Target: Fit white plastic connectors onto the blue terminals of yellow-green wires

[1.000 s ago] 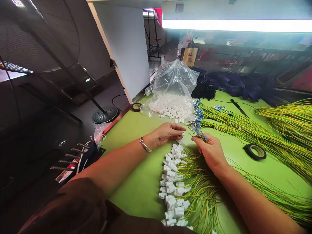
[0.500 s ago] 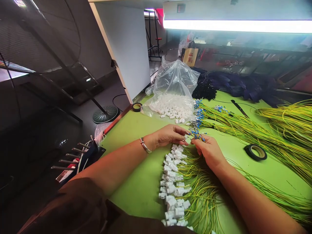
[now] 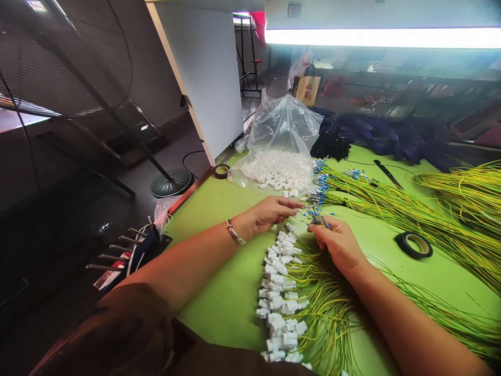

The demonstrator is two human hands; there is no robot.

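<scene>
This looks like a wiring workshop: a green table (image 3: 219, 308) under a long tube light (image 3: 383, 37) carries thick bundles of yellow-green wires (image 3: 395, 211), a row of white connectors (image 3: 276, 303) and a bag (image 3: 284, 128) of loose white parts (image 3: 277, 169), with a stand fan (image 3: 171, 183) nearby.

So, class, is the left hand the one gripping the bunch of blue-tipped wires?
No: the right hand grips the bunch of blue-tipped wires, whose blue ends stick out from its grasp.
</scene>
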